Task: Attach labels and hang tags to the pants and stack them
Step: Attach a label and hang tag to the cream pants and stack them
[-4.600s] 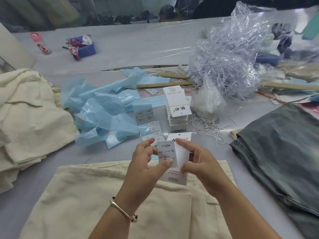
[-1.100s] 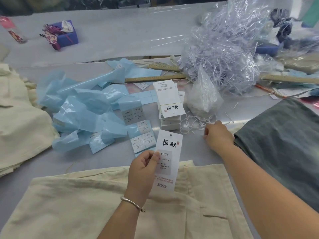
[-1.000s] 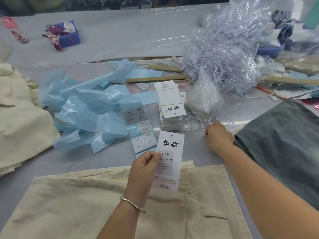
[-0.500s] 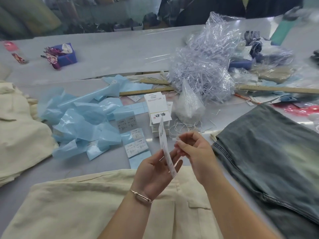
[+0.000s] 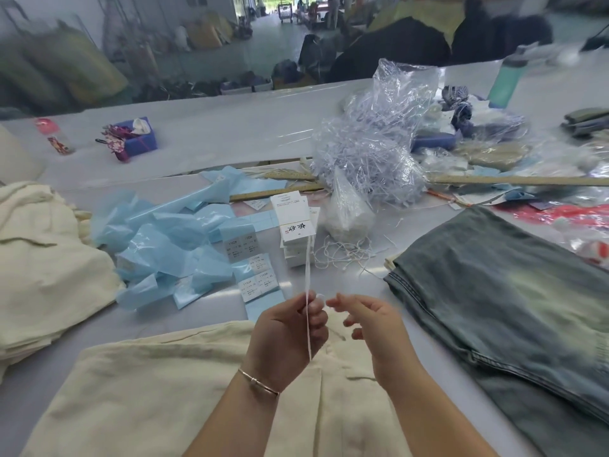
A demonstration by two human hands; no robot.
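Hands — white hang tag edge-on

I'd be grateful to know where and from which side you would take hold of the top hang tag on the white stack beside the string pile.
I would probably pinch the top hang tag at its near short edge, coming from the person's side. It lies flat on the white stack, and that printed end seems to jut past the tags below, leaving room for a finger under it. The string pile crowds the right.

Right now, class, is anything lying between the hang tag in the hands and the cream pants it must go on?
Nothing visible. The left hand holds the hang tag edge-on directly above the cream pants; the right hand pinches a string beside it.
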